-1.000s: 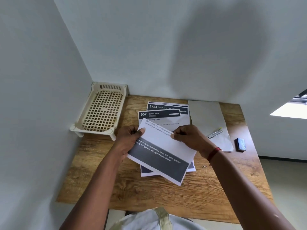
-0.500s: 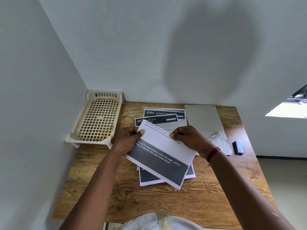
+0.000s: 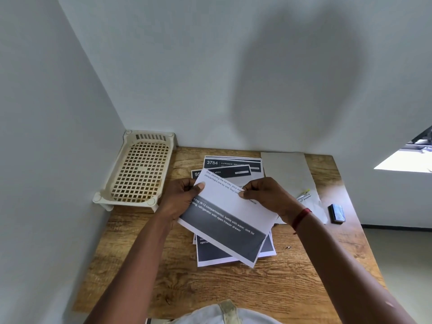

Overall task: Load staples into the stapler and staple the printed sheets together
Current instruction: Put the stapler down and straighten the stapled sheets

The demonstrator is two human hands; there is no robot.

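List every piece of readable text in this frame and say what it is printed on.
"3784" and "ENTRANCE / BALCO...", cut off: far sheet on the table.
"95..." and "...AREA", partly covered: second sheet.
"After cleaning the ice tray, pour wa...", "compartment one by one, then pla...": held sheet, in left hand and right hand.
"tray (6-12 compartments), kettle with water, sink for", "refrigerator with open freezer drawer": its dark band.
Other print: unreadable.

1. A wooden counter [image 3: 233,288] stands in a wall corner.
2. A cream lattice tray [image 3: 138,170] sits at its far left.
3. Printed sheets [image 3: 233,163] lie mid-counter.
4. A grey sheet [image 3: 287,169] lies beside them, near a small dark box [image 3: 336,213].
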